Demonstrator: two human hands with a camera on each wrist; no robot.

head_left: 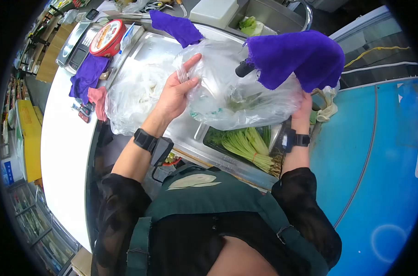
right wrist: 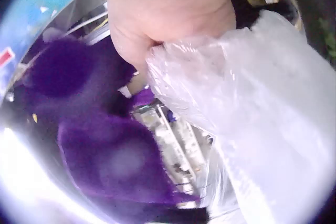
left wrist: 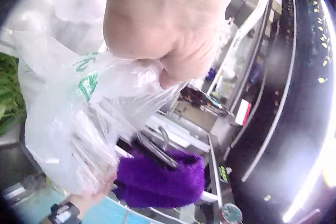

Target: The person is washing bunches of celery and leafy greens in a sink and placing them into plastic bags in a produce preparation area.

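A clear plastic bag point(head_left: 218, 115) with green print is stretched between both hands above the metal sink. My left hand point(head_left: 174, 94) pinches one end of it between thumb and fingers. At the other end, my right hand point(head_left: 302, 110) grips the bag, its fingers mostly hidden by the plastic. The left wrist view shows the bag point(left wrist: 52, 124) bunched under the left fingers; in the right wrist view the plastic point(right wrist: 283, 103) covers the right fingertips. Something greenish shows through the film. Below the bag lies a bundle of leafy green stalks point(head_left: 248, 145) with roots.
A purple cloth point(head_left: 301, 57) hangs over a dark bar close above the bag. More crumpled clear plastic point(head_left: 135, 96) lies left of it. A red round tin point(head_left: 107, 39) and a scale point(head_left: 73, 57) stand on the left counter. A blue surface point(head_left: 379, 161) lies right.
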